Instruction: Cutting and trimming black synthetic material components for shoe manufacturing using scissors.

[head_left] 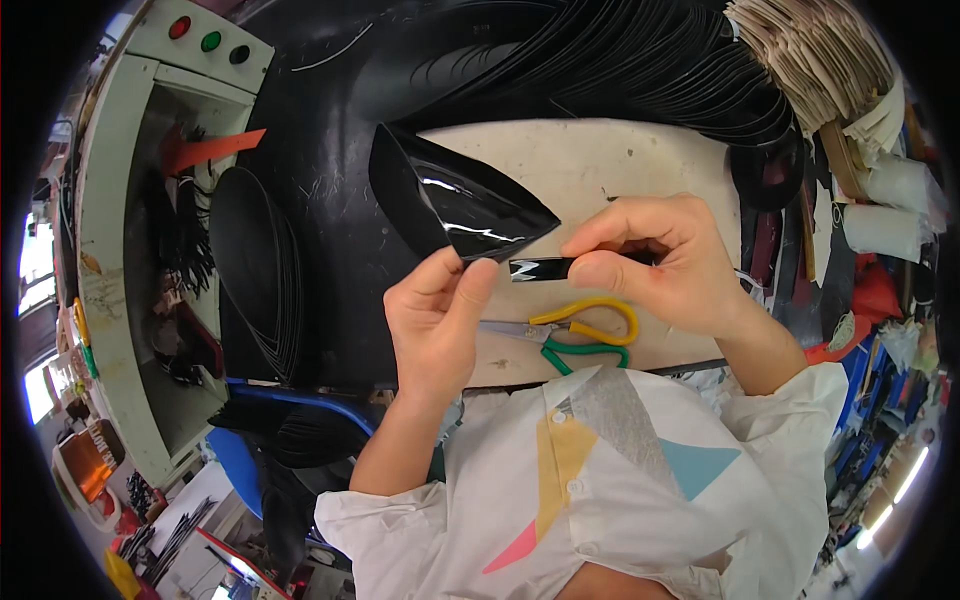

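A folded, glossy black shoe-upper piece (480, 200) is pinched at its lower edge between the thumb and fingers of my left hand (430, 325). Its pointed end faces right, and its dull inner side shows at the left. Just right of it, my right hand (665, 265) pinches a short, shiny black strip (538, 270) by thumb and fingertips. The strip's left end lies close to the upper piece; whether they touch I cannot tell. Below the strip, scissors (548, 332) with one yellow and one green handle lie on the pale board (690, 165), blades toward my left hand.
Beyond the board runs a long row of overlapping black pieces (640, 70). Beige pieces (815, 55) are bundled at the far right, above a white roll (882, 232). At left stand a stack of black pieces (250, 280) and a pale cabinet (200, 50) with buttons.
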Available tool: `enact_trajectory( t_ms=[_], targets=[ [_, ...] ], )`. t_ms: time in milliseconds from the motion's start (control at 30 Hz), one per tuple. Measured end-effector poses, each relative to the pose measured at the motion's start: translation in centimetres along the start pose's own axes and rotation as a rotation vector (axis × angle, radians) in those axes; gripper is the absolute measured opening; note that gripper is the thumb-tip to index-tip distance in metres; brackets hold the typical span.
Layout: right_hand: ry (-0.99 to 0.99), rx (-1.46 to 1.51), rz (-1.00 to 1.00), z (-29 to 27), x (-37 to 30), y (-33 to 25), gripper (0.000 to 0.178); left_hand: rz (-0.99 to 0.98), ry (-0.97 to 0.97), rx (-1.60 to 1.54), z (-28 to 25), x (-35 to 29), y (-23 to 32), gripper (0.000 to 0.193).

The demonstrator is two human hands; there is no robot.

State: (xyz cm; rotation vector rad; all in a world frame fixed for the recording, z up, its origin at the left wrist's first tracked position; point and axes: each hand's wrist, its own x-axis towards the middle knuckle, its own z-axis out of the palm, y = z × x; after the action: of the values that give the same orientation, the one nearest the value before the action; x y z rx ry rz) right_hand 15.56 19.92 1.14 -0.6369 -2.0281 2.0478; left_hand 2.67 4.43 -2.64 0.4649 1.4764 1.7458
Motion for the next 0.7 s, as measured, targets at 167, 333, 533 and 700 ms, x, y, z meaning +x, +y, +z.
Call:
enact_trajectory(
  t_ms=[167,333,533,700],
  targets=[
    [0.002,-0.002,0.004,0.7,0.0,-0.2,0.009,0.01,-0.108,0.014,-0.5,-1.1,-0.3,0.011],
    [-0.027,-0.07,0.027,1.4,0.5,-0.6,0.009,-0.002,-0.189,-0.064,-0.2,-1.4,-0.1,0.021],
    [0.018,-0.094,0.033,1.4,0.7,-0.1,0.01,-0.045,-0.184,-0.039,0.1,-1.2,0.4,0.02],
    [0.082,-0.152,0.0,1.8,0.7,0.7,0.011,0.153,-0.077,0.243,0.9,-0.9,-0.8,0.01]
  ],
)
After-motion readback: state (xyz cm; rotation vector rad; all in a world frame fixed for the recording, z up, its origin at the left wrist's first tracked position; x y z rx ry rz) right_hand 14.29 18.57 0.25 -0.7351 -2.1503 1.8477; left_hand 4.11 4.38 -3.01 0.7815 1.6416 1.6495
